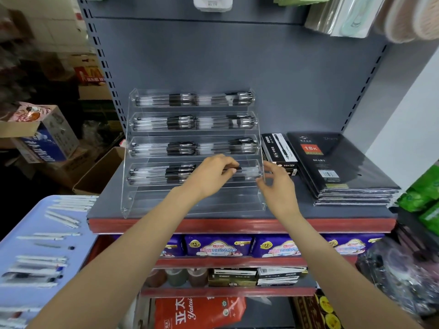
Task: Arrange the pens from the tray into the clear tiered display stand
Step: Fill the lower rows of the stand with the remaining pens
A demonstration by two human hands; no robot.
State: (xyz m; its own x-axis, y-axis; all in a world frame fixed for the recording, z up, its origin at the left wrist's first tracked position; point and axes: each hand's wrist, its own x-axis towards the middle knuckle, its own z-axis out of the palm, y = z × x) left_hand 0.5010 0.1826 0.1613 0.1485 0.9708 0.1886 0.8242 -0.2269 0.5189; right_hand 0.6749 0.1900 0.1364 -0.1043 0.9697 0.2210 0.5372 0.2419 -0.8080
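A clear-barrelled pen with a black grip (240, 169) lies level across the right half of the fourth tier, counted from the top, of the clear tiered display stand (142, 211). The left hand (211, 173) pinches this pen near its dark grip end, fingers curled over it. The right hand (276, 180) is at the stand's right side wall, fingers loosely bent and slightly spread, thumb near the pen's clear end; whether it actually touches the pen or the wall cannot be told.

The stand's top three tiers each hold two bundles of pens (194, 123) laid side by side, black grips to the right in each bundle. The fourth tier holds a bundle in its left half. The lowest tier at the front shows no pens.

The stand sits on a dark grey shelf (109, 198) with a red front edge, against a grey back panel. Just beside the stand on the right lies a black pen box (279, 150), and next to that a stack of black diaries (332, 162) marked 18K.

To the lower left, a light blue tray (14, 245) carries loose pens (41, 260), white and clear, lying in scattered groups. Purple packets (218, 245) fill the shelf below. Cardboard boxes (47, 136) stand on the floor at left.
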